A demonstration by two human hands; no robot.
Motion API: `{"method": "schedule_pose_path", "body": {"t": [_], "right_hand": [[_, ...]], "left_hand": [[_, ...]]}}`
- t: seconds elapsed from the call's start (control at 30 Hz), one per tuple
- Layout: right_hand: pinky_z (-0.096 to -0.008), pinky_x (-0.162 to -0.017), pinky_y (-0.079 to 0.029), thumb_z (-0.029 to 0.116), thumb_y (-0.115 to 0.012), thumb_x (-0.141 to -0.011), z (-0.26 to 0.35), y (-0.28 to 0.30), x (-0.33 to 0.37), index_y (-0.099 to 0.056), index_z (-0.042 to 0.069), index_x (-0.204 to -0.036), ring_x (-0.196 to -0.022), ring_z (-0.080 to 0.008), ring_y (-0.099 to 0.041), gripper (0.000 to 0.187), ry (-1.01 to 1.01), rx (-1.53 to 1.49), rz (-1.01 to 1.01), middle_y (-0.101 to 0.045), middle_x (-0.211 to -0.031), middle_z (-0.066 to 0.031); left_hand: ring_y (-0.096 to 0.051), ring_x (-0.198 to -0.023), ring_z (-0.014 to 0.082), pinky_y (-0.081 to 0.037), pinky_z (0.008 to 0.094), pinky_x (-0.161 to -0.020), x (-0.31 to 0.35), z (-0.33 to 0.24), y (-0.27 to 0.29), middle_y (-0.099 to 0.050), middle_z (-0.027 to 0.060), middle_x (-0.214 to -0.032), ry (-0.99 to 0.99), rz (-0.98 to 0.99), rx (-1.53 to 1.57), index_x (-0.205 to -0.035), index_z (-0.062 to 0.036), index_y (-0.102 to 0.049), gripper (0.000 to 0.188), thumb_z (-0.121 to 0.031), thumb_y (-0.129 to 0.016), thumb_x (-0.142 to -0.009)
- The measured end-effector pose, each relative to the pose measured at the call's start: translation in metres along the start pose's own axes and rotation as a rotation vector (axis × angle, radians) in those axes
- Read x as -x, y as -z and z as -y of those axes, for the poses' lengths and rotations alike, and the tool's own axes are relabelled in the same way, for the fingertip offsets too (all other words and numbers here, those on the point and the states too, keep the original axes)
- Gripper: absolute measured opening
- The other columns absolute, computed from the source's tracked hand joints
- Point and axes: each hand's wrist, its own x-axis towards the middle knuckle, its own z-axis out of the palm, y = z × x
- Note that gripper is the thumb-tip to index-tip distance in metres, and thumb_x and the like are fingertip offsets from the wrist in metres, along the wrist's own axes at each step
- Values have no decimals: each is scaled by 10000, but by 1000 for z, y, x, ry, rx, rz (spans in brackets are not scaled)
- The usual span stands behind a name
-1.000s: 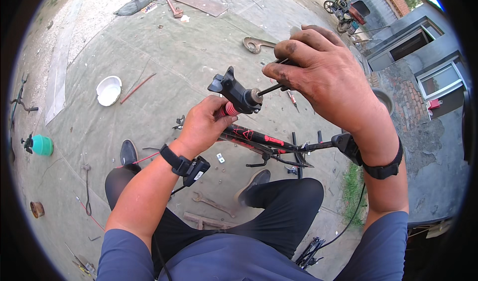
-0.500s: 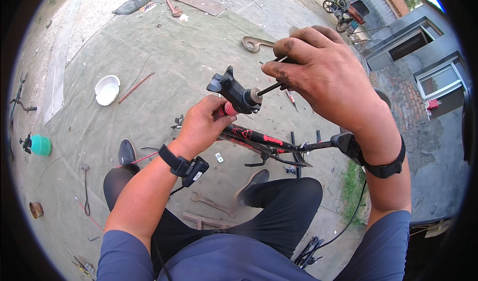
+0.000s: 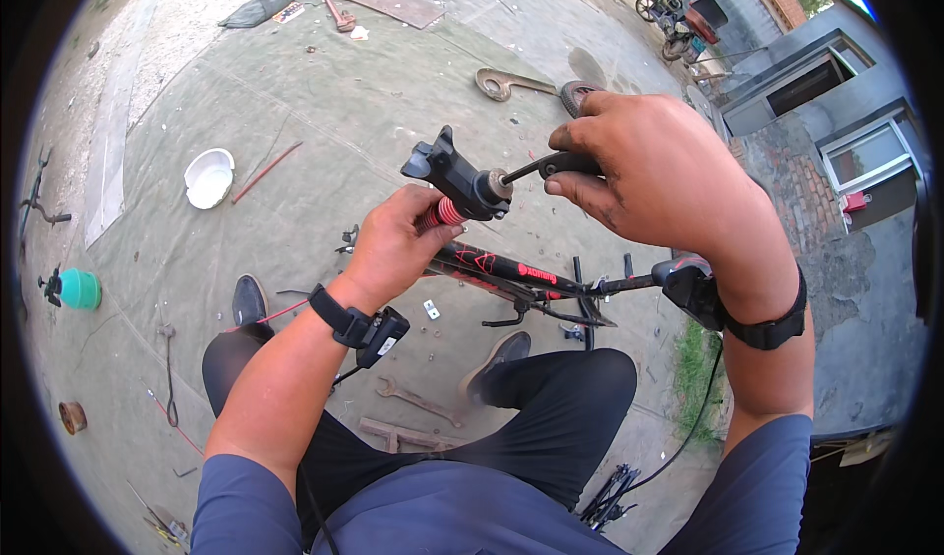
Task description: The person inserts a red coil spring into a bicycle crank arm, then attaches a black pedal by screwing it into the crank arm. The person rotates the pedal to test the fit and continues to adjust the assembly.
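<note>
In front of me stands a small black-and-red cycle frame. My left hand is wrapped round the red ribbed sleeve on its upright tube. Just above those fingers is a black forked plastic bracket, tilted to the left. My right hand grips the black handle of a folding hex key between thumb and fingers. The key's thin shaft meets the metal collar at the tube's top end; how deep it sits is hidden.
On the grey-green ground sheet lie a white bowl, a rusty open-end spanner, a red pipe wrench and a ring-headed metal part. A teal container stands at far left. A building borders the right.
My right hand has turned and come down slightly, and the hex key's handle now lies flatter in its fingers. My left hand keeps its hold, with the tube nearly still.
</note>
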Motion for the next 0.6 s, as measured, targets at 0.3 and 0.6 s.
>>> {"method": "schedule_pose_path", "body": {"t": [0.3,0.6], "right_hand": [[-430,-778,-570,96,-746,-839,-5,5,4,-689,12,-1154,-884,-392,-687,330,38,-210,25,-698,-1014,-199],[-353,-919,-533,80,-733,-887,-17,13,23,-652,-16,-1313,-988,-183,-635,444,-176,-875,104,-671,-1186,-101]], "left_hand": [[-713,-905,209,-583,336,-821,-1,-5,0,-705,95,-1063,-13,10,-18,-1177,-4,-705,338,-85,-845,-881],[-711,-924,208,-579,337,-828,0,-5,2,-712,95,-1068,5,4,-17,-1183,-9,-709,338,-75,-839,-878]]}}
